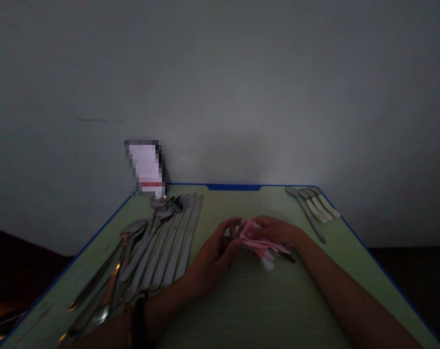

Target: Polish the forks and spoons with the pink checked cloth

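Observation:
Over the middle of the table, my left hand point(220, 252) is closed around the bowl of a spoon point(235, 230). My right hand point(274, 230) grips a pink and white cloth point(261, 245), which is wrapped about the spoon just beside the bowl. A dark handle end sticks out of the cloth at the lower right. Most of the handle is hidden by the cloth and fingers. A dark band circles my left wrist.
Several knives point(178, 242) and several spoons point(132, 228) lie along the left of the green table point(237, 310). At the far right rest several pale-handled pieces of cutlery point(317, 208) and one all-metal piece point(309, 213). A pixelated phone-like screen point(145, 165) leans at the back left wall.

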Action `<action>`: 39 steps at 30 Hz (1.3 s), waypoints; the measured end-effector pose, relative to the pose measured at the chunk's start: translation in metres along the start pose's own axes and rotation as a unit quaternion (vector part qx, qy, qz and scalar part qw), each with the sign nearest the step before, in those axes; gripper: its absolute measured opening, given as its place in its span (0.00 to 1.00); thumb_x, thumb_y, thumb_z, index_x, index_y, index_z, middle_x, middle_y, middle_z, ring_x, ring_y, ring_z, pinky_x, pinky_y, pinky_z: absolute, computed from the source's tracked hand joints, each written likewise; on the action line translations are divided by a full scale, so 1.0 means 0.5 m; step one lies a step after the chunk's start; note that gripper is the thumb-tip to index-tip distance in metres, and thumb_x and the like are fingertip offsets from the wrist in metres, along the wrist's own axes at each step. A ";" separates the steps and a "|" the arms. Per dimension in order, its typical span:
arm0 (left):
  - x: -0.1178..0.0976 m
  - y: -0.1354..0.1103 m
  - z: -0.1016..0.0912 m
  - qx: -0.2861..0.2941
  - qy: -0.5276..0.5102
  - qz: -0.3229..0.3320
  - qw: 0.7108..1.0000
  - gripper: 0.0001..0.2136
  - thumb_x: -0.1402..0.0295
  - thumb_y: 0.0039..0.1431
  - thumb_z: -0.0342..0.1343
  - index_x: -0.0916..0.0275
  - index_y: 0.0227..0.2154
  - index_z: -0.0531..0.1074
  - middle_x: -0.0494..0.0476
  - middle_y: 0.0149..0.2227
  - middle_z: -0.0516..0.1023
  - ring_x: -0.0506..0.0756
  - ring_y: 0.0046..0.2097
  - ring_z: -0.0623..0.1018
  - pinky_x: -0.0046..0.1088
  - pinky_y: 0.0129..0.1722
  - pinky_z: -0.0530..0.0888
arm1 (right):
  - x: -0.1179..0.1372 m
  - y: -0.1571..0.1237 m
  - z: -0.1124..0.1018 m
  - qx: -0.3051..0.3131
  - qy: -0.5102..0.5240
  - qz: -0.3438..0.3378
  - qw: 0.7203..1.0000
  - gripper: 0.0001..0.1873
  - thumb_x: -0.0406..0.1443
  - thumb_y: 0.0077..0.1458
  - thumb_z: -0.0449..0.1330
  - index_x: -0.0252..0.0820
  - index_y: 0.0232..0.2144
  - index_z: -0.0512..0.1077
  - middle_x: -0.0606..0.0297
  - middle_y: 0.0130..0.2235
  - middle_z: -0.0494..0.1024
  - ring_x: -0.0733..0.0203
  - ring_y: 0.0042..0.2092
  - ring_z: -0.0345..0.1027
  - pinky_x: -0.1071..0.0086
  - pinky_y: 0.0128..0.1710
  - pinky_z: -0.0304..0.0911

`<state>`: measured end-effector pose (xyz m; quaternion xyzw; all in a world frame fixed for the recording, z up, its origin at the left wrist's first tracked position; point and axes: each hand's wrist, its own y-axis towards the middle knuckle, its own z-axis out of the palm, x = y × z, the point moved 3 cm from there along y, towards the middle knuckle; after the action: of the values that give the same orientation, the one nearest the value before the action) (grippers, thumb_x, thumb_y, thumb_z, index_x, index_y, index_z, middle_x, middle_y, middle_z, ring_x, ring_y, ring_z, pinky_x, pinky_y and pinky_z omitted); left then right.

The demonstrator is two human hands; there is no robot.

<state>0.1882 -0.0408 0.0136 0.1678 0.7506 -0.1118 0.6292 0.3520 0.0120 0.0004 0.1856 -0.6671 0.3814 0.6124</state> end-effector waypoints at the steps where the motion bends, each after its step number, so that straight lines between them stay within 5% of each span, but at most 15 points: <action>1: 0.000 0.000 0.000 0.001 0.000 -0.002 1.000 0.20 0.60 0.61 0.47 0.62 0.53 0.55 0.42 0.19 0.61 0.46 0.20 0.61 0.19 0.19 0.57 | 0.001 0.000 0.000 -0.003 0.000 -0.002 1.000 0.20 0.48 0.46 0.61 0.36 0.32 0.71 0.68 0.26 0.71 0.71 0.24 0.61 0.76 0.24 0.56; 39: 0.001 -0.001 0.001 -0.004 -0.011 0.000 1.000 0.19 0.61 0.61 0.47 0.63 0.53 0.57 0.42 0.19 0.61 0.45 0.20 0.61 0.18 0.18 0.57 | -0.001 0.002 -0.001 -0.003 -0.003 -0.003 1.000 0.20 0.47 0.46 0.61 0.35 0.32 0.72 0.66 0.28 0.72 0.70 0.26 0.62 0.76 0.26 0.57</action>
<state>0.1884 -0.0415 0.0132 0.1636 0.7439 -0.1105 0.6385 0.3518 0.0127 -0.0002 0.1867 -0.6701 0.3768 0.6117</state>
